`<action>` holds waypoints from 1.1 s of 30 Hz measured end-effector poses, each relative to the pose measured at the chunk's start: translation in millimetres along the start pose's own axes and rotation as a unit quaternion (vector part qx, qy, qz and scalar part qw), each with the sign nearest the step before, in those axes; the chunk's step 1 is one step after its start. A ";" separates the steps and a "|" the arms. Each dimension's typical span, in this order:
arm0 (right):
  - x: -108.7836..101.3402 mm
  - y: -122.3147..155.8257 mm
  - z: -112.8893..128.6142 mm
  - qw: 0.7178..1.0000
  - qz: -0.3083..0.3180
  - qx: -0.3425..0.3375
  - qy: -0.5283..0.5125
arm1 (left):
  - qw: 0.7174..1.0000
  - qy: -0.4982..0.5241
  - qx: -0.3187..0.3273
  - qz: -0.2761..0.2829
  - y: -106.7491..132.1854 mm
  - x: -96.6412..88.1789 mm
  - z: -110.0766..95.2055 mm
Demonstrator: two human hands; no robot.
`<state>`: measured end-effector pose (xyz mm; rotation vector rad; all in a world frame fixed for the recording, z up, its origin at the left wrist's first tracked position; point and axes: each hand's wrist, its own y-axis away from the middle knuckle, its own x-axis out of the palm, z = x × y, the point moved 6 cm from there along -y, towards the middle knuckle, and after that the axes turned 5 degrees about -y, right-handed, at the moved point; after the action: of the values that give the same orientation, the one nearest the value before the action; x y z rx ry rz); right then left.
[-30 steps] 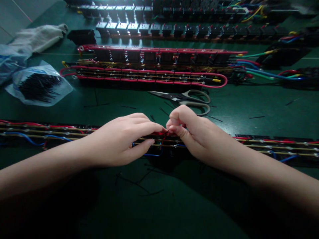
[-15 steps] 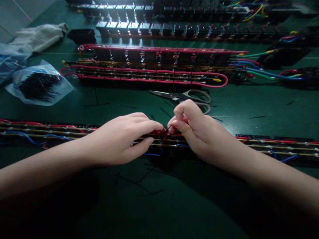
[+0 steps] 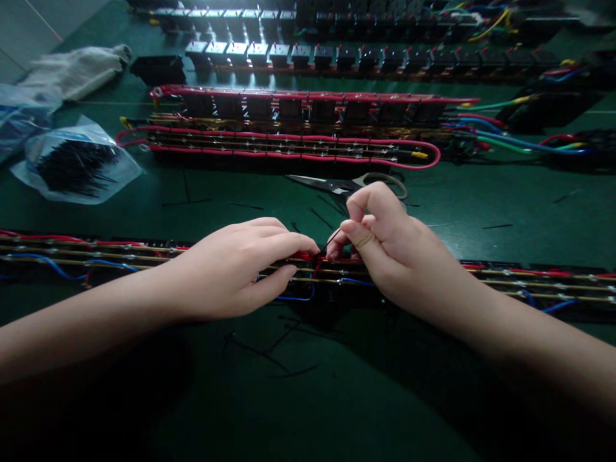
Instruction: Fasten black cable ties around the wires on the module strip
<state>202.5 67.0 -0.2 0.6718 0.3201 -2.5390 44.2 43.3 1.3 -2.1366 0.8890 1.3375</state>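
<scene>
Through the head camera I see a long, narrow black wiring strip (image 3: 337, 295) running across the middle of the frame from the left edge to the right edge, on a dark green counter (image 3: 505, 199). Slim, straight brass-coloured rods (image 3: 332, 281) lie along it in parallel, dotted with small silvery joints. A glossy red insulated wire (image 3: 60, 238) follows its upper edge, and a thin blue insulated wire (image 3: 294, 298) curves along its lower side, near the centre.

My right hand (image 3: 380, 234), right of centre, has its grip pinched narrow, thumb against index finger, on the end of a thin black cable tie (image 3: 333, 239). The tie slants down and left to the strip's upper edge; I cannot tell whether it loops around the wires.

My left hand (image 3: 245, 266), left of centre, lies over the strip, fingertips at the red wire just beside the tie. Its thumb and fingers stand slightly apart; I cannot tell whether that grip holds anything.

Above the right hand lie grey-handled metal scissors (image 3: 332, 185), partly hidden.
</scene>
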 end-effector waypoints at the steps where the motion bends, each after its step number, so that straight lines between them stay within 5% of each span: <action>1: -0.2 -0.4 -0.4 1.000 0.003 0.002 -0.006 | 1.000 0.000 -0.001 -0.001 0.1 0.3 0.1; 6: 1.3 -1.7 -1.1 0.998 0.035 0.001 -0.046 | 1.000 -0.001 -0.010 -0.017 0.7 0.5 0.2; 14: 7.8 -2.1 3.6 0.995 0.093 -0.027 0.040 | 0.998 0.000 -0.023 -0.056 2.7 -4.6 -0.6; 33: 3.0 2.1 15.8 0.991 0.048 -0.082 0.094 | 0.993 -0.011 0.004 -0.117 2.5 -11.9 -4.8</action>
<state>194.9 58.6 11.5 0.8416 0.5427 -2.3332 41.5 41.6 14.0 -2.1396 0.6129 1.2331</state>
